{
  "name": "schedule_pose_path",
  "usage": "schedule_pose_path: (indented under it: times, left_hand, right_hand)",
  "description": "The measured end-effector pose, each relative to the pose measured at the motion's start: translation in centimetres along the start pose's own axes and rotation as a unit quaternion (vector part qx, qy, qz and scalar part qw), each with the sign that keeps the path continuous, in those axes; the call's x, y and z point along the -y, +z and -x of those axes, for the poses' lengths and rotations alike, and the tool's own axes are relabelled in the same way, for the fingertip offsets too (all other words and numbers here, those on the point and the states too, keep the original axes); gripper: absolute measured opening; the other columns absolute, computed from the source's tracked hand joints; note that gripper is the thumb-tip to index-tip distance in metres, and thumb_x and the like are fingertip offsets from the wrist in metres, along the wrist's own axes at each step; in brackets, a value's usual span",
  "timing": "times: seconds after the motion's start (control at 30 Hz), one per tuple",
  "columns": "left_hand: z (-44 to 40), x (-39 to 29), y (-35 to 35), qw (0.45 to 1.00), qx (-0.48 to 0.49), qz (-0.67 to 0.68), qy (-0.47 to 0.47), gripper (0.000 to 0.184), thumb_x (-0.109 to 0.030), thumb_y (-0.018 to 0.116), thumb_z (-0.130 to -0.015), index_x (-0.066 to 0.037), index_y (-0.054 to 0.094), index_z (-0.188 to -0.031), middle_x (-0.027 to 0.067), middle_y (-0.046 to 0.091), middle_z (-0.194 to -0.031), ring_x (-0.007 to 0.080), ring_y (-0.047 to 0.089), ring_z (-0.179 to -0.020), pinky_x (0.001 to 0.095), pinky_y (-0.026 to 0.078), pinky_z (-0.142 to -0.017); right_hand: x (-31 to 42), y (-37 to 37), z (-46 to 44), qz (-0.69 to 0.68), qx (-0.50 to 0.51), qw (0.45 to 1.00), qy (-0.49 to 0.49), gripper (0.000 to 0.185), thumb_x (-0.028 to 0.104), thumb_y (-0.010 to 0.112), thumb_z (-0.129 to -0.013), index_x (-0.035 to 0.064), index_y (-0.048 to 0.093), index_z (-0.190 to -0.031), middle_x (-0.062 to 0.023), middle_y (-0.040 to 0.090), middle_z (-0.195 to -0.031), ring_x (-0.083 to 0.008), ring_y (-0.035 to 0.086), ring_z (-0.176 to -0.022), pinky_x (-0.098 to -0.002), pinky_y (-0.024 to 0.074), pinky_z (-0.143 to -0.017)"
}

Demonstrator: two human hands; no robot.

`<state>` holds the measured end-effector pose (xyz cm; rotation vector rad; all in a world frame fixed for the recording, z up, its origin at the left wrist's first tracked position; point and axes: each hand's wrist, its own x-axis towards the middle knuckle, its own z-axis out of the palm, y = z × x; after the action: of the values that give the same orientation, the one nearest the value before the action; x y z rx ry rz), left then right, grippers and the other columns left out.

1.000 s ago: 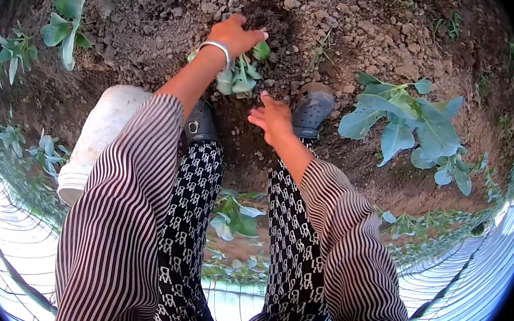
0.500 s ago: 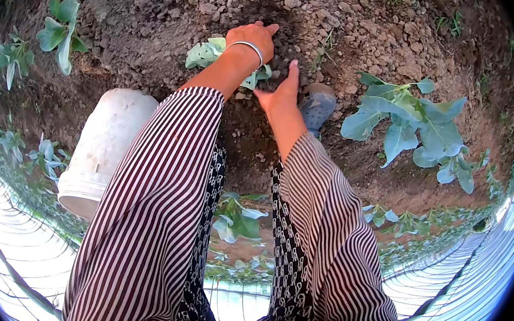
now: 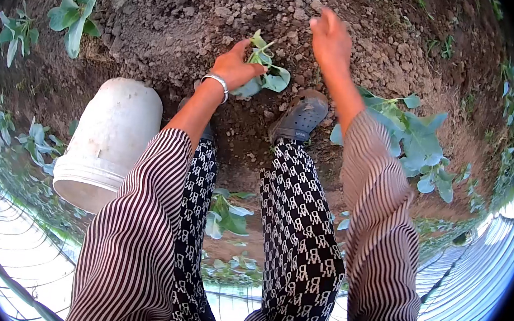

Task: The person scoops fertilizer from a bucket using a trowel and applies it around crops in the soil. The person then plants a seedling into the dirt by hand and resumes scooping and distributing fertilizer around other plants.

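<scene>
My left hand, with a bangle at the wrist, is at a small leafy plant in the soil between my feet. Its thumb and fingers are spread around the plant's left side, and I cannot make out a firm grip. My right hand is raised over the clods to the upper right of the plant, slightly blurred, its fingers apart and nothing in it. Dark, loose soil lies just above the plant.
A white bucket lies on its side to the left of my legs. A larger leafy plant grows at the right, another at the upper left. My clog stands just below the small plant.
My right hand has moved up and to the right, away from the plant. My left hand has drawn back down and left, and more of the plant's leaves show.
</scene>
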<state>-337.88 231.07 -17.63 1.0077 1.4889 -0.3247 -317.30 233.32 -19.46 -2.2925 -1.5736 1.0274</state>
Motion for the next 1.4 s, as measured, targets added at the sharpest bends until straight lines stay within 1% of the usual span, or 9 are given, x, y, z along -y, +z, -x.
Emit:
schedule_pose_path:
  times: [0.2,0.33,0.4,0.5,0.73,1.0,1.13,1.27,1.4]
  left_hand:
    - [-0.4,3.6,4.8,0.909,0.045,0.413,-0.037,0.053,-0.026,0.064,-0.086,-0.001,0.047,-0.129,0.0078,0.058,-0.116,0.0162,0.054,-0.102,0.0323,0.044,-0.088]
    - [0.3,4.6,6.9,0.862,0.026,0.502,-0.058,0.046,-0.028,0.056,-0.092,-0.001,0.048,-0.128,0.0065,0.059,-0.114,0.0145,0.055,-0.100,0.0306,0.045,-0.084]
    - [0.9,4.5,6.2,0.861,0.049,0.505,-0.036,0.047,-0.028,0.056,-0.092,-0.001,0.048,-0.129,0.0071,0.058,-0.117,0.0150,0.054,-0.104,0.0308,0.044,-0.088]
    - [2.3,2.4,4.7,0.858,0.029,0.512,0.006,0.050,-0.031,0.057,-0.090,0.000,0.049,-0.128,0.0106,0.059,-0.117,0.0161,0.055,-0.106,0.0277,0.041,-0.091]
    - [-0.2,5.1,2.0,0.940,-0.164,0.299,-0.022,0.038,-0.029,0.050,-0.091,-0.011,0.056,-0.124,0.0134,0.060,-0.120,0.0242,0.057,-0.111,0.0304,0.041,-0.095]
    - [-0.6,4.3,0.3,0.861,0.028,0.504,-0.061,0.046,-0.030,0.040,-0.097,-0.017,0.037,-0.141,0.0091,0.039,-0.142,0.0206,0.045,-0.123,0.0543,0.022,-0.104]
    - [2.3,7.0,-0.1,0.934,-0.202,0.290,-0.057,0.043,-0.033,0.057,-0.087,-0.010,0.056,-0.124,0.0099,0.062,-0.113,0.0180,0.059,-0.102,0.0331,0.042,-0.090]
    - [10.5,7.9,-1.0,0.943,-0.253,0.205,-0.073,0.036,-0.023,0.071,-0.073,-0.010,0.065,-0.106,0.0049,0.068,-0.085,0.0171,0.063,-0.076,0.0297,0.048,-0.074]
    - [17.5,9.4,-0.5,0.943,-0.252,0.183,-0.115,0.037,-0.016,0.072,-0.067,-0.012,0.066,-0.104,0.0002,0.059,-0.067,0.0141,0.056,-0.062,0.0292,0.047,-0.066]
  right_hand:
    - [7.7,6.0,-10.2,0.024,-0.009,0.947,-0.321,0.050,0.031,0.051,-0.090,0.0038,0.045,-0.131,-0.0192,0.046,-0.132,-0.0348,0.040,-0.125,-0.0396,0.0322,-0.105]
    - [9.8,9.6,-7.2,0.217,0.161,0.935,-0.230,0.061,0.043,0.047,-0.092,0.0093,0.033,-0.141,-0.0136,0.028,-0.147,-0.0318,0.020,-0.137,-0.0487,0.0171,-0.112]
    - [5.0,10.4,-6.1,0.175,0.047,0.886,-0.427,0.044,0.036,0.054,-0.090,0.0154,0.050,-0.129,-0.0115,0.055,-0.122,-0.0299,0.043,-0.122,-0.0458,0.0317,-0.102]
    - [1.0,7.2,-4.4,0.219,0.154,0.842,-0.468,0.043,0.037,0.053,-0.090,0.0217,0.048,-0.131,-0.0092,0.047,-0.132,-0.0293,0.035,-0.129,-0.0462,0.0244,-0.107]
    - [-1.7,1.5,-1.8,0.282,0.152,0.883,-0.342,0.048,0.026,0.045,-0.096,0.0265,0.032,-0.142,-0.0046,0.020,-0.152,-0.0280,0.017,-0.139,-0.0450,0.0182,-0.113]
    - [-2.0,3.7,-1.6,0.290,0.148,0.885,-0.334,0.050,0.015,0.048,-0.094,0.0309,0.036,-0.140,-0.0024,0.021,-0.152,-0.0300,0.019,-0.139,-0.0468,0.0234,-0.111]
    - [0.5,0.0,-1.2,0.237,0.103,0.905,-0.337,0.051,0.013,0.052,-0.090,0.0258,0.039,-0.139,-0.0121,0.025,-0.149,-0.0335,0.027,-0.135,-0.0469,0.0293,-0.107]
    - [1.4,-6.0,0.9,0.112,0.116,0.980,-0.114,0.018,0.020,0.059,-0.084,0.0020,0.058,-0.083,-0.0177,0.060,-0.085,-0.0316,0.058,-0.073,-0.0424,0.0463,-0.067]
    - [-2.8,-9.7,2.6,0.105,0.070,0.981,-0.151,0.031,0.024,0.063,-0.079,0.0002,0.048,-0.066,-0.0189,0.050,-0.060,-0.0342,0.049,-0.053,-0.0452,0.0403,-0.053]
